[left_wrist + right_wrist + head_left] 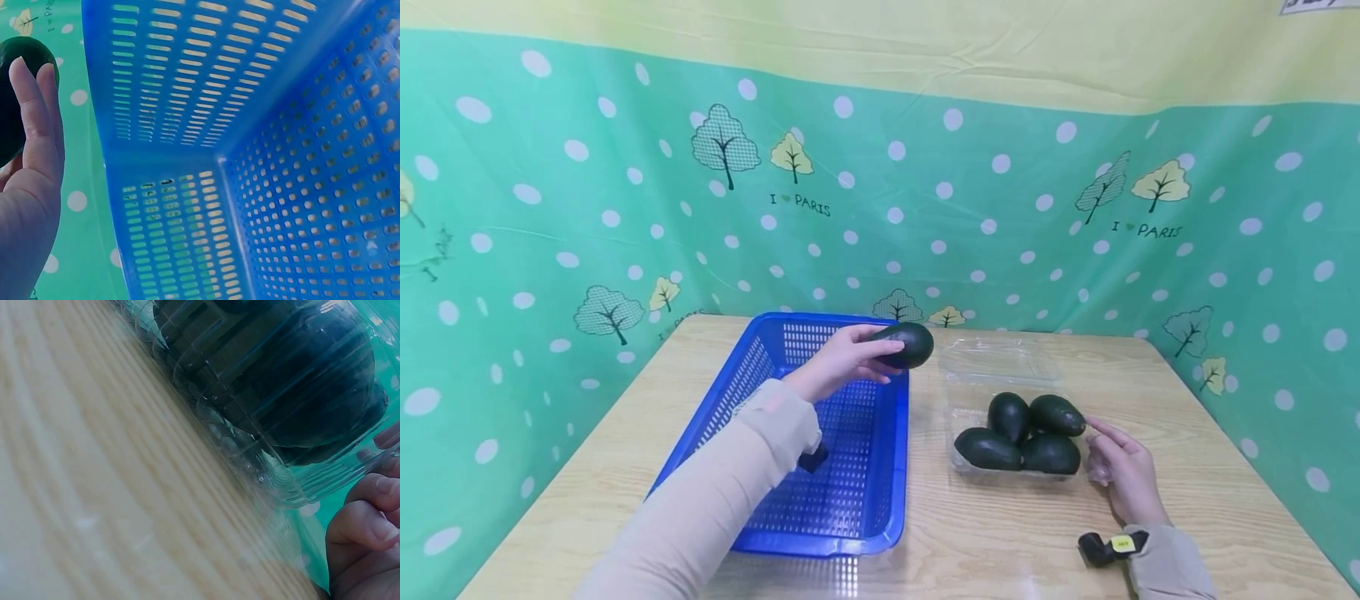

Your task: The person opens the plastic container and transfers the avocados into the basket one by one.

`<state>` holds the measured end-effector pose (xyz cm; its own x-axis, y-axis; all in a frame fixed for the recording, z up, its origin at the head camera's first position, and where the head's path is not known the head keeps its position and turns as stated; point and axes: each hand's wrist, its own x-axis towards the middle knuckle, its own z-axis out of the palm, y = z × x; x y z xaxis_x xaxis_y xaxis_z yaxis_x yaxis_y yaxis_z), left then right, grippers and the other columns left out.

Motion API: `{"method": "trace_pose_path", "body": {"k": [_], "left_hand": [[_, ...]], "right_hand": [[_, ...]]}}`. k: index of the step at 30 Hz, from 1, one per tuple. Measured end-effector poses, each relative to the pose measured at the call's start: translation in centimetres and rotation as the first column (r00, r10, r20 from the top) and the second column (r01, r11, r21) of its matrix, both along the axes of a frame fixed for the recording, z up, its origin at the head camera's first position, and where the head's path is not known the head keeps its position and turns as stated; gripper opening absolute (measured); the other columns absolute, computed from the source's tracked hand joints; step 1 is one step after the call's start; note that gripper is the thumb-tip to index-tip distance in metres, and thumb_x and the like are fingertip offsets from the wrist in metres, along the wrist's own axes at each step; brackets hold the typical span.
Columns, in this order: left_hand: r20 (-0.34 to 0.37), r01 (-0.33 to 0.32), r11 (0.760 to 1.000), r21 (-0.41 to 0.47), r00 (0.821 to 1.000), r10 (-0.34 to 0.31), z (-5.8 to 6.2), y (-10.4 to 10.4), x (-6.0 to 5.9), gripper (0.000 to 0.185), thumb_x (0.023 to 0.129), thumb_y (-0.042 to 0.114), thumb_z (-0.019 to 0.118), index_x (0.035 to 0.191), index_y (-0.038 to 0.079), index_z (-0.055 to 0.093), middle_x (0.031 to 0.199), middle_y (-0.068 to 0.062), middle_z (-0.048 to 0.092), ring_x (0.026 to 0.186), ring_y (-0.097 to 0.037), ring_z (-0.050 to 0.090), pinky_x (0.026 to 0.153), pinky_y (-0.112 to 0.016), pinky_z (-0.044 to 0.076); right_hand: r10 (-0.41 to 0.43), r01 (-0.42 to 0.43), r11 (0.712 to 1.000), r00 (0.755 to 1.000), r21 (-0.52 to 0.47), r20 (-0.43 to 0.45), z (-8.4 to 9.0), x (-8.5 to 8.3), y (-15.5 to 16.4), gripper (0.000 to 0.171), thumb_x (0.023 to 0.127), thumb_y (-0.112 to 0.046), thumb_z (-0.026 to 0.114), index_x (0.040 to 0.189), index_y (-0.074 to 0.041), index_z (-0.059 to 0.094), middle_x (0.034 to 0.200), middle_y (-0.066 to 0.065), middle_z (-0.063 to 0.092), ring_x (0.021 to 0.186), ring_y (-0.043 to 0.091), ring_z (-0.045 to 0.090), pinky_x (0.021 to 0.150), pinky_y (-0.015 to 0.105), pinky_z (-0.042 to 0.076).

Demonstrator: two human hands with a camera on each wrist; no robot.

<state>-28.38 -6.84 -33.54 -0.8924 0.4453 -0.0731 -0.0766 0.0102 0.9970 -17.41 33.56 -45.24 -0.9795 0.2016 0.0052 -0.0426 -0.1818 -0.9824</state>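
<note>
1. On the left, the blue basket (760,500) is sitting on the desk (985,533), and nothing is showing inside it; the left wrist view is showing only bare perforated walls and floor.
2. The left hand (842,362) is gripping a dark avocado (910,343), fingers curled round it, and holding it in the air above the basket's far right corner.
3. Judging by this, the carry is at its end: the next move is calling for a lowering into the basket and an easy release.
4. To the right, the clear plastic tray (1000,367) is holding four more avocados (1022,433) at its near end.
5. Farthest right, the right hand (1123,475) is resting on the desk against the tray's near right corner, fingers loosely bent and touching the plastic, seemingly steadying it.
</note>
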Motion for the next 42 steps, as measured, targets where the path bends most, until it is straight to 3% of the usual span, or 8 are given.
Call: {"method": "trace_pose_path", "body": {"k": [7, 11, 17, 29, 36, 42], "left_hand": [[0.014, -0.02, 1.0, 0.003, 1.0, 0.02, -0.5, -0.8, -0.4, 0.058, 0.092, 0.017, 0.069, 0.143, 0.003, 0.043, 0.138, -0.023, 0.054, 0.101, -0.034, 0.071, 0.082, -0.04, 0.06], [0.006, -0.016, 1.0, -0.023, 1.0, 0.016, -0.7, -1.3, -0.5, 0.063, 0.093, 0.016, 0.067, 0.148, 0.005, 0.038, 0.143, -0.022, 0.049, 0.108, -0.038, 0.068, 0.085, -0.042, 0.059], [-0.011, -0.026, 0.998, -0.066, 1.0, 0.025, -1.1, -1.6, -0.5, 0.059, 0.092, 0.015, 0.069, 0.144, 0.004, 0.043, 0.139, -0.022, 0.053, 0.116, -0.042, 0.063, 0.085, -0.043, 0.059], [-0.059, -0.134, 0.972, -0.194, 0.99, 0.125, -2.1, -2.1, -0.5, 0.068, 0.085, 0.017, 0.077, 0.142, 0.004, 0.041, 0.136, -0.023, 0.05, 0.113, -0.038, 0.063, 0.087, -0.046, 0.058], [-0.073, -0.168, 0.947, -0.274, 0.985, 0.154, -3.5, -2.6, -0.3, 0.071, 0.082, 0.016, 0.079, 0.139, 0.005, 0.038, 0.138, -0.025, 0.048, 0.116, -0.038, 0.061, 0.085, -0.042, 0.059], [-0.095, -0.171, 0.941, -0.292, 0.984, 0.149, -4.3, -2.8, -0.4, 0.071, 0.081, 0.011, 0.079, 0.139, 0.004, 0.037, 0.142, -0.026, 0.04, 0.119, -0.043, 0.057, 0.084, -0.042, 0.059]], "right_hand": [[-0.008, 0.008, 1.0, 1.0, -0.004, 0.012, 0.2, 0.1, 0.0, 0.039, 0.098, 0.0, 0.051, 0.101, -0.031, 0.074, 0.057, -0.01, 0.045, 0.047, 0.001, 0.041, 0.044, 0.02, 0.028], [-0.005, 0.005, 1.0, 1.0, -0.009, 0.008, 0.2, 0.0, -0.1, 0.04, 0.097, 0.001, 0.05, 0.1, -0.03, 0.075, 0.057, -0.01, 0.045, 0.046, 0.001, 0.04, 0.046, 0.024, 0.022], [-0.015, 0.015, 1.0, 1.0, -0.002, 0.007, 0.2, 0.0, -0.2, 0.04, 0.097, 0.001, 0.05, 0.1, -0.03, 0.075, 0.057, -0.01, 0.045, 0.046, 0.001, 0.04, 0.047, 0.027, 0.019], [-0.026, 0.026, 1.0, 1.0, 0.015, 0.018, 0.2, 0.0, -0.3, 0.037, 0.097, -0.001, 0.051, 0.099, -0.031, 0.075, 0.058, -0.01, 0.046, 0.047, 0.002, 0.041, 0.049, 0.031, 0.018], [-0.021, 0.021, 0.999, 1.0, 0.031, 0.013, 0.0, 0.0, -0.1, 0.037, 0.098, -0.002, 0.051, 0.101, -0.032, 0.074, 0.058, -0.01, 0.045, 0.047, 0.002, 0.041, 0.048, 0.03, 0.02], [-0.019, 0.019, 0.999, 1.0, 0.037, 0.005, -0.1, 0.0, -0.2, 0.038, 0.098, -0.002, 0.051, 0.101, -0.032, 0.074, 0.057, -0.01, 0.045, 0.047, 0.002, 0.041, 0.05, 0.032, 0.018]]}}
